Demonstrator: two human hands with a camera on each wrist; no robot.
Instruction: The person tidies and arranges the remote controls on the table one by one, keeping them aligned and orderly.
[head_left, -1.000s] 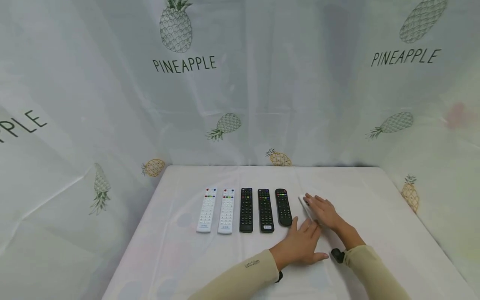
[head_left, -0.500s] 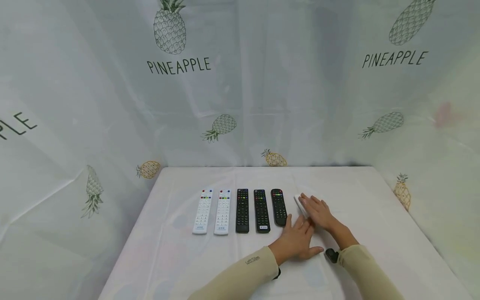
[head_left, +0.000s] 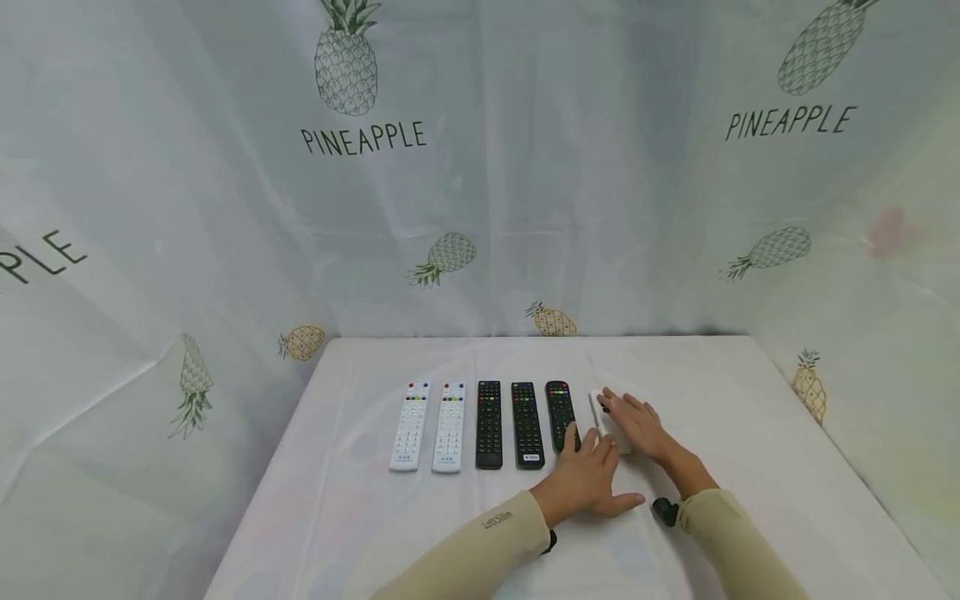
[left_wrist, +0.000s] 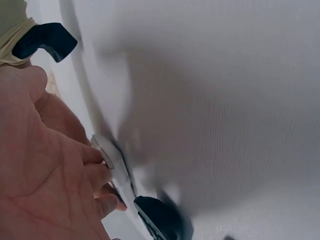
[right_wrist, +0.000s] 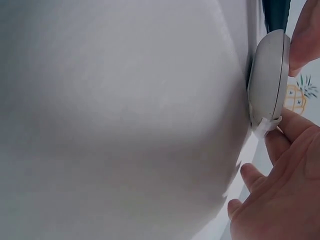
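At the right end of a row of remotes lies a white remote control, mostly covered by my hands. My right hand reaches over it from the right, fingers extended and touching it. My left hand is at its near end, fingers spread and thumb pointing right; its index finger lies at the near end of the neighbouring black remote. In the right wrist view the white remote's rounded end sits between both hands' fingers. The left wrist view shows the left palm beside the white remote.
Further left in the row lie two black remotes, one with a label and one plain, then two white remotes. A white cloth covers the table. Behind hangs a pineapple-print curtain.
The white remote under my hands was seen as a narrow strip; now more of its top face shows, with a dark spot. My left hand has shifted slightly left onto the black remote's end.
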